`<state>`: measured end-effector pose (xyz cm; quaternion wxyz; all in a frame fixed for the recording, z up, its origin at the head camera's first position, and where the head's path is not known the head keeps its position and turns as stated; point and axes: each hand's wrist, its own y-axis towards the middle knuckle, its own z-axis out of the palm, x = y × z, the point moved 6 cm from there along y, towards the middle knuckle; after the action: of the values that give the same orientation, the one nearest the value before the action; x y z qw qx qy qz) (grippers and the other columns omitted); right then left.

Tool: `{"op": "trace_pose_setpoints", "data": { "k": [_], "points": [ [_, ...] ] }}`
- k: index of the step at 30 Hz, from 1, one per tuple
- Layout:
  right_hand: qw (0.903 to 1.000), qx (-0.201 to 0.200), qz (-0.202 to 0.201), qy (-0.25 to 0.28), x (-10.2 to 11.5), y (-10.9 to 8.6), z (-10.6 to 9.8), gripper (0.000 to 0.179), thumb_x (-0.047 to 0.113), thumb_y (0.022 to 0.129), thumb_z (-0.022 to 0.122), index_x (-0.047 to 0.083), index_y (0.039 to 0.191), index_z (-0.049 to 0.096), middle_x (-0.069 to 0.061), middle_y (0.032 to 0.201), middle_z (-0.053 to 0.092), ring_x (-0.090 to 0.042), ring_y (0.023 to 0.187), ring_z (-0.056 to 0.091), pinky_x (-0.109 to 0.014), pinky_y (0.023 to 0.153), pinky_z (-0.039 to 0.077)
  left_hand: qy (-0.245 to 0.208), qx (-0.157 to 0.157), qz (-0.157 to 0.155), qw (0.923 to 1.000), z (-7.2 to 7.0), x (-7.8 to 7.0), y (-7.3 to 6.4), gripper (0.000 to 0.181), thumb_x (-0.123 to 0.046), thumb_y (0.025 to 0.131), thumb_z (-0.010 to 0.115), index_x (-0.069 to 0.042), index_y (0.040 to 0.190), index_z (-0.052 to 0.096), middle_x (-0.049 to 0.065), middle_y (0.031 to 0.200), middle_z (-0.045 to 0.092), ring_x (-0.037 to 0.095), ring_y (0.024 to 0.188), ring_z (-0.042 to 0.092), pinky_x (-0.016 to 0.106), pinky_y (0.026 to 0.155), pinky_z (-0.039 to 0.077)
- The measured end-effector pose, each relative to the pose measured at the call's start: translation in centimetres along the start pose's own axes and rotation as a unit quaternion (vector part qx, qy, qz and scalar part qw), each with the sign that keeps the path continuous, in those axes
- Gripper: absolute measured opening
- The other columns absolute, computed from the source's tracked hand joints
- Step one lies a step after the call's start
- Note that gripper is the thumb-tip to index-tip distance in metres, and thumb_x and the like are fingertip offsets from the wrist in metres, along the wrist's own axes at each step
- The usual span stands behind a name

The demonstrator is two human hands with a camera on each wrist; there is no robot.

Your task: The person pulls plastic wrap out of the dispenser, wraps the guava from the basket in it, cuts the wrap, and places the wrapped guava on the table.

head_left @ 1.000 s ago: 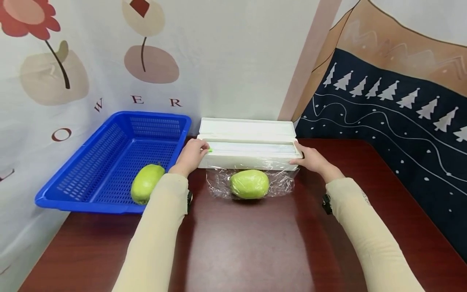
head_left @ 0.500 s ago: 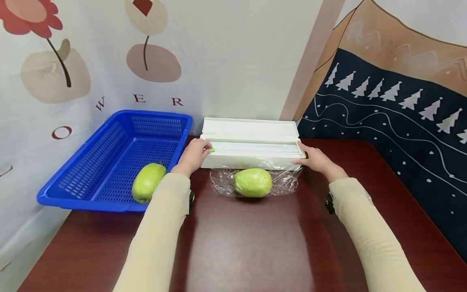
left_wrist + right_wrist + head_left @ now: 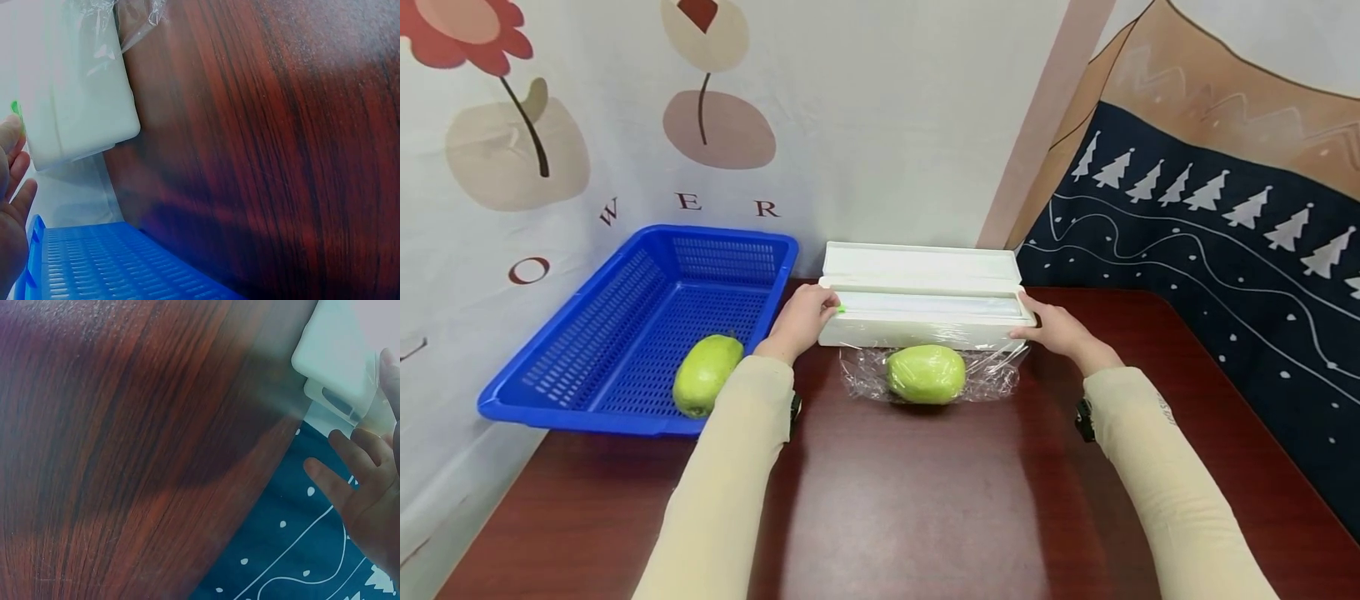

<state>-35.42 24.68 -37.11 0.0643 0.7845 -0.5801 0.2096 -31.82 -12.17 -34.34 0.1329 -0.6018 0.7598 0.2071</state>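
A white cling film dispenser (image 3: 925, 335) stands with its lid (image 3: 922, 262) raised against the wall. Clear film (image 3: 994, 375) runs from its front and covers a green oval fruit (image 3: 927, 374) on the table. At the dispenser's left end, my left hand (image 3: 802, 321) pinches a small green slider (image 3: 841, 309); that slider also shows in the left wrist view. My right hand (image 3: 1062, 335) holds the right end between thumb and fingers. In the right wrist view, several fingers (image 3: 350, 481) are spread beside the box's end.
Left of the dispenser sits a blue slotted basket (image 3: 580, 293) with another green fruit (image 3: 706, 375) inside. The table (image 3: 917, 500) is dark reddish wood. Printed cloths (image 3: 895, 125) hang behind and to the right.
The dispenser, film and fruit have shifted slightly right with both hands; the view has also drifted a little. Both hands keep their places on the dispenser.
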Motion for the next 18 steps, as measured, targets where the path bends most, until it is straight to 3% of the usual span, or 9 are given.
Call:
{"op": "trace_pose_setpoints", "data": {
  "k": [11, 18],
  "points": [
    [1.0, 0.0, -0.005, 0.005, 0.26, -0.13, -0.17, 0.085, 0.032, 0.088, 0.064, 0.004, 0.149, 0.013, -0.033, 0.144, 0.03, -0.044, 0.127, 0.038, -0.056, 0.106, 0.03, -0.006, 0.001, -0.013, 0.9999, -0.22, 0.09, -0.1, 0.016, -0.006, 0.093, 0.055, 0.0, 0.103, 0.064, 0.017, 0.112, 0.063, 0.032, 0.113, 0.052, 0.042, 0.101, 0.04],
    [1.0, 0.006, 0.005, 0.003, -0.07, -0.17, 0.02, 0.085, 0.034, 0.088, 0.063, 0.006, 0.149, 0.012, -0.033, 0.145, 0.029, -0.044, 0.128, 0.037, -0.056, 0.107, 0.03, -0.013, -0.008, 0.0, 0.9999, -0.09, 0.01, -0.39, 0.014, -0.005, 0.092, 0.055, 0.002, 0.101, 0.064, 0.019, 0.108, 0.063, 0.033, 0.109, 0.055, 0.043, 0.098, 0.042]
  ]
}}
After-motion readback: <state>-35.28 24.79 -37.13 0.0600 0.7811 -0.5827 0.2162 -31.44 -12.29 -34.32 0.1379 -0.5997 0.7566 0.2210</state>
